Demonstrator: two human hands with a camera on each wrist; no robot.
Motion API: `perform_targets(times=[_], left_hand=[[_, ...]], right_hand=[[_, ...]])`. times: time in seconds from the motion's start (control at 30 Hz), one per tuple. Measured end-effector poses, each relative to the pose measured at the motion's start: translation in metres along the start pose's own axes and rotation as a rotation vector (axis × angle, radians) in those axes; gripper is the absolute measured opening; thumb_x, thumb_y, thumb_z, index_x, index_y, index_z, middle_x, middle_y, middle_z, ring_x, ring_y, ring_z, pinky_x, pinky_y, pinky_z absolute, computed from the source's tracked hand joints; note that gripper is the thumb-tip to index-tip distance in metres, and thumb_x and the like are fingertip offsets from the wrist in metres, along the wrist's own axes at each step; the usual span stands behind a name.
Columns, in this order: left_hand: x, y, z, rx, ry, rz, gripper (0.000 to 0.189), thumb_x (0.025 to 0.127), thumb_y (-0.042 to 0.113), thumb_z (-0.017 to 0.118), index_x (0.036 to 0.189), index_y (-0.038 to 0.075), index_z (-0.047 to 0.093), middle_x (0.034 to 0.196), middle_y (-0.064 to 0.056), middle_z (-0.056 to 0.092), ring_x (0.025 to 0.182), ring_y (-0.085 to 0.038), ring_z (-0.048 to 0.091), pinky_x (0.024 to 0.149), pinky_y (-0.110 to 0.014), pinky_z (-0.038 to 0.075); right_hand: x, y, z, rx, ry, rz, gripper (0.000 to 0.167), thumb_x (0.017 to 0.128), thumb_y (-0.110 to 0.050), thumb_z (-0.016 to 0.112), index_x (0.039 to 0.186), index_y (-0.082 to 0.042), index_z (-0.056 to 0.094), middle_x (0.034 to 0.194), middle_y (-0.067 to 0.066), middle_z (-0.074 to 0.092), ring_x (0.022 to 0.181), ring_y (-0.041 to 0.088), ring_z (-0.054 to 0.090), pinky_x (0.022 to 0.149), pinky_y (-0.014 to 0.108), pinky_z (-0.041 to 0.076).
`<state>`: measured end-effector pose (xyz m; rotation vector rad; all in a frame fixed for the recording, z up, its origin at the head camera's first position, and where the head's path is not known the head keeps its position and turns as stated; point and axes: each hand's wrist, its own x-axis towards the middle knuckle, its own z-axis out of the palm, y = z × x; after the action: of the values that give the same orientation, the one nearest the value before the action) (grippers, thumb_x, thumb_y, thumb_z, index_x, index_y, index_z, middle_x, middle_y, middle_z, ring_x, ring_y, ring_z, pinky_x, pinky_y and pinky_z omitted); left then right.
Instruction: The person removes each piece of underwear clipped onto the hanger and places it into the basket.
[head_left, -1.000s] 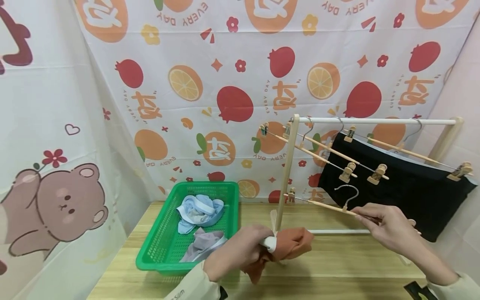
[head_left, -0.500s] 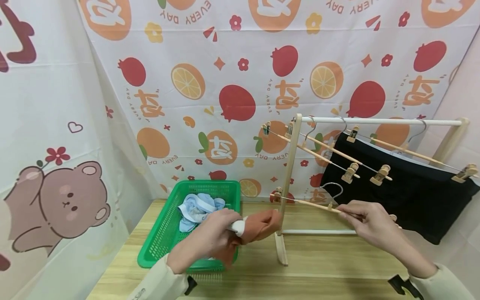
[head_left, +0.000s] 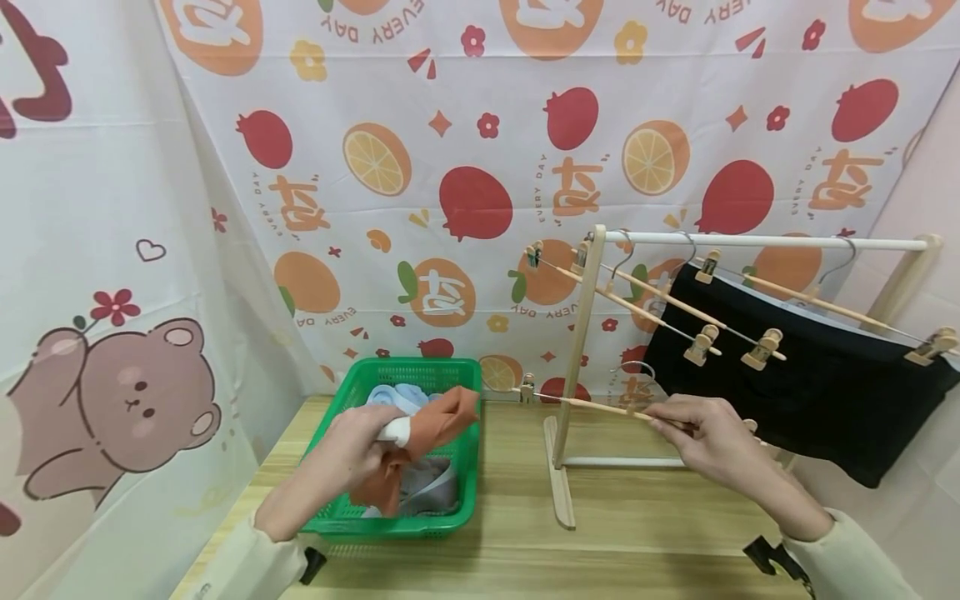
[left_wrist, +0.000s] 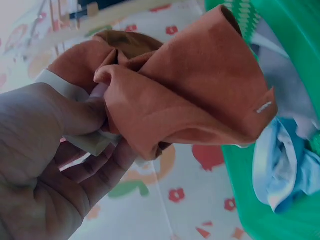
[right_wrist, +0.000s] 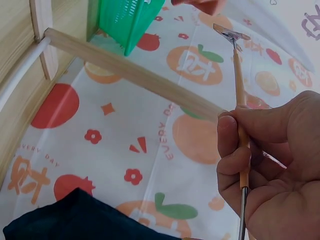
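My left hand (head_left: 348, 446) pinches a crumpled rust-orange garment with a white waistband (head_left: 442, 419) between thumb and fingers, over the green basket (head_left: 472, 450). In the left wrist view the cloth (left_wrist: 195, 85) hangs bunched in front of the fingers. A light-blue garment (head_left: 397, 396) and a greyish-mauve garment (head_left: 435, 487) lie in the basket, partly hidden. My right hand (head_left: 708, 429) grips a wooden clip hanger (head_left: 600, 407) by its bar, its hook upward. One clip of that hanger (right_wrist: 231, 34) shows at its far end in the right wrist view, with nothing in it.
A wooden rack with a white top rail (head_left: 765, 241) stands on the right of the wooden table (head_left: 525, 550). Black shorts (head_left: 787, 375) hang there from a clip hanger. Other clip hangers (head_left: 660, 292) stick out in front of the rack's left post (head_left: 577, 358).
My left hand has carried the rust-orange garment left, from beside the rack to over the basket. My right hand has shifted a little left with the hanger.
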<state>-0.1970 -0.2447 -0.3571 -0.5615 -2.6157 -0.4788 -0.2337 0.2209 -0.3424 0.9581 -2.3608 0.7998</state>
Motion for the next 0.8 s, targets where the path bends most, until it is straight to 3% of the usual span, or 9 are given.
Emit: perform_targets(times=[0.2,0.43,0.8], left_hand=[[-0.01,-0.027,-0.001,0.003,-0.008,-0.103,0.03,0.078,-0.01,0.075,0.077,0.017,0.064,0.079,0.002,0.069,0.067,-0.011,0.054,0.061,-0.03,0.047],[-0.022,-0.05,0.006,0.034,-0.019,-0.222,0.017,0.078,-0.008,0.073,0.08,0.007,0.067,0.077,-0.01,0.07,0.065,-0.02,0.061,0.06,-0.037,0.052],[-0.033,-0.067,0.023,0.055,-0.137,-0.37,0.016,0.076,0.0,0.077,0.073,0.008,0.063,0.069,-0.006,0.065,0.063,-0.021,0.058,0.056,-0.041,0.047]], right_hand=[[0.006,-0.003,0.01,0.021,-0.004,-0.021,0.018,0.087,0.001,0.075,0.098,-0.012,0.081,0.084,-0.003,0.075,0.053,-0.008,0.042,0.044,0.014,0.038],[0.012,-0.006,0.017,0.05,-0.016,-0.012,0.017,0.089,-0.002,0.075,0.1,-0.013,0.081,0.085,-0.002,0.076,0.056,-0.006,0.044,0.045,0.018,0.04],[0.016,-0.001,0.026,0.073,-0.044,0.006,0.016,0.089,-0.002,0.075,0.099,-0.012,0.081,0.084,-0.004,0.075,0.057,-0.006,0.044,0.046,0.018,0.041]])
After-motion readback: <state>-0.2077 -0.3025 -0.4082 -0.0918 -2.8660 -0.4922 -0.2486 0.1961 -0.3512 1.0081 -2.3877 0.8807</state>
